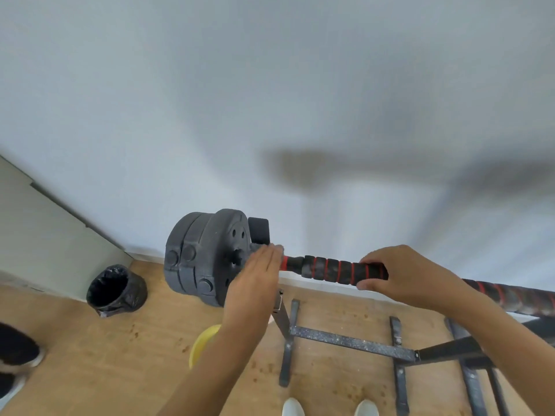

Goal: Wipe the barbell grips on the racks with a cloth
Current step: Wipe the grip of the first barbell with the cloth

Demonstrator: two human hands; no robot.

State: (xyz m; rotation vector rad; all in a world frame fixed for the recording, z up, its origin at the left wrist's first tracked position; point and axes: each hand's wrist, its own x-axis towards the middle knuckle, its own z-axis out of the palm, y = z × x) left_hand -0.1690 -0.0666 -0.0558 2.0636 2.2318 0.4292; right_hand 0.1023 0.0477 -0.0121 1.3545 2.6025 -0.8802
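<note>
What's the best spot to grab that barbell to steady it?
The ribbed foam handle, from above with fingers curling over it: it lies level on the rack, and the plates block the end. The right hand holds it there.

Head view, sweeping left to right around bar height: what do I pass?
Black bag-lined bin → black weight plates → left hand pressing grey cloth → red-striped black foam grip → right hand gripping it.

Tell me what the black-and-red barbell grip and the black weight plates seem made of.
The black-and-red ribbed barbell grip looks like soft matte foam, segmented by red rings. The round black weight plates seem plastic- or rubber-coated: matte, grainy, with moulded recesses; core unseen.
</note>
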